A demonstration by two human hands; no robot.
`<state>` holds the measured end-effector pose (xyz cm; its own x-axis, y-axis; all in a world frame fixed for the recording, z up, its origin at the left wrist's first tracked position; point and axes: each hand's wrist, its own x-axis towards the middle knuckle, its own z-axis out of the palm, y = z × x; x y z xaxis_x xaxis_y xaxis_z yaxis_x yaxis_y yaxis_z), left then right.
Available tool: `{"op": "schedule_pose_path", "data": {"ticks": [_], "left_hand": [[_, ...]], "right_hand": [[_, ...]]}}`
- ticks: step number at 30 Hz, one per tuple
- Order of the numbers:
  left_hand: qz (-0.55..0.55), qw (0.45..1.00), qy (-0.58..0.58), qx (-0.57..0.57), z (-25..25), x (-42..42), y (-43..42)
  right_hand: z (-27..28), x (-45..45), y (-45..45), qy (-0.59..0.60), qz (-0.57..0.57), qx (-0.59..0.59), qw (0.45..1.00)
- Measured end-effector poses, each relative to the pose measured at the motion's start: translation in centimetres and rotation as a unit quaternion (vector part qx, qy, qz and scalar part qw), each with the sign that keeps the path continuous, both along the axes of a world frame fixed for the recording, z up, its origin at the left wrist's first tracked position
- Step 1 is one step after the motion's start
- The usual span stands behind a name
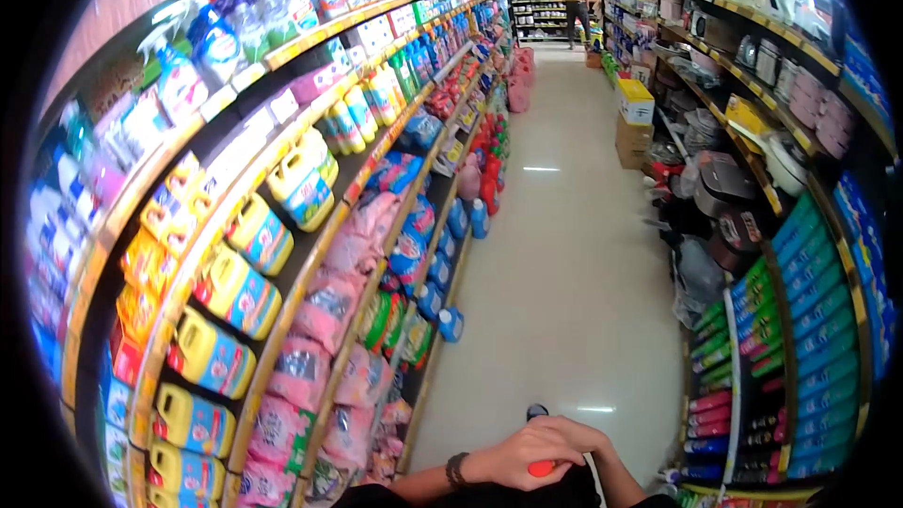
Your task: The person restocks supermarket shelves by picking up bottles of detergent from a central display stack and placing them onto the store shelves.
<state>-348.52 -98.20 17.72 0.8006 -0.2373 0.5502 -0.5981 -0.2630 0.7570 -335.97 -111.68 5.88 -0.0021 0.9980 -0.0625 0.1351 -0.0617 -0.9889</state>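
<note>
Both hands are together at the bottom centre of the head view, in front of dark clothing. My left hand [529, 454], with a dark beaded bracelet [457, 470] on its wrist, is closed with a small orange-red object [541, 468] showing at its fingers; what it is I cannot make out. My right hand [570, 433] touches it, its fingers folded against the other hand and mostly hidden. A dark shoe tip [536, 410] shows just beyond the hands.
Shelves on the left hold yellow jugs [237, 292], spray bottles and pink bags [324, 306]. Toothpaste-like boxes [816, 320] and pots line the right shelves. Cartons [634, 139] stand on the aisle floor [555, 254]. A person [571, 2] stands at the far end.
</note>
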Motion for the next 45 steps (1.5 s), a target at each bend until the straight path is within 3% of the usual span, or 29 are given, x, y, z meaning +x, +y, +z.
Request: {"op": "schedule_pose_path", "data": {"ticks": [4,12,16,20,22,24,27,28,30,31,34,39,45], "left_hand": [[0.131,0.991,-0.011,0.039,0.5,6.6,5.5],[0.397,0.915,-0.022,-0.071,-0.8,15.8,18.3],[0.408,0.894,-0.040,-0.178,-5.4,20.8,25.7],[0.444,0.878,0.143,-0.108,-9.2,24.8,35.7],[0.454,0.863,0.116,-0.192,-9.4,27.2,40.0],[0.477,0.865,0.061,-0.139,-8.7,29.4,44.8],[0.517,0.831,0.028,-0.203,-7.0,32.7,50.6],[0.561,0.821,0.012,-0.107,-6.4,33.4,52.9],[0.607,0.783,-0.095,-0.098,-5.3,35.3,57.3],[0.621,0.772,-0.095,-0.097,-4.8,36.0,59.6],[0.572,0.760,-0.105,-0.289,-5.9,37.9,64.9],[0.593,0.765,-0.115,-0.223,-0.9,41.8,73.5],[0.731,0.671,-0.124,-0.017,-2.9,46.1,81.3]], "right_hand": [[-0.6,8.3,7.8,0.005,-0.023,0.034,0.999],[-2.4,17.8,22.7,-0.007,-0.144,0.111,0.983],[-1.1,22.9,31.8,-0.057,-0.165,0.124,0.977],[1.0,28.6,41.9,-0.090,-0.138,0.134,0.977],[0.3,32.0,46.6,-0.106,-0.091,0.112,0.984],[2.3,34.1,51.8,-0.087,-0.073,0.080,0.990],[5.0,36.9,59.2,-0.213,-0.083,0.179,0.957],[6.0,37.3,61.3,-0.227,-0.096,0.208,0.947],[8.6,37.8,64.9,-0.229,-0.123,0.233,0.937],[9.4,38.2,66.8,-0.233,-0.139,0.248,0.930],[10.2,39.6,72.1,-0.175,-0.125,0.259,0.942],[10.9,42.7,82.4,-0.125,-0.105,0.351,0.922],[9.0,46.6,92.4,-0.078,-0.077,0.368,0.923]]}}
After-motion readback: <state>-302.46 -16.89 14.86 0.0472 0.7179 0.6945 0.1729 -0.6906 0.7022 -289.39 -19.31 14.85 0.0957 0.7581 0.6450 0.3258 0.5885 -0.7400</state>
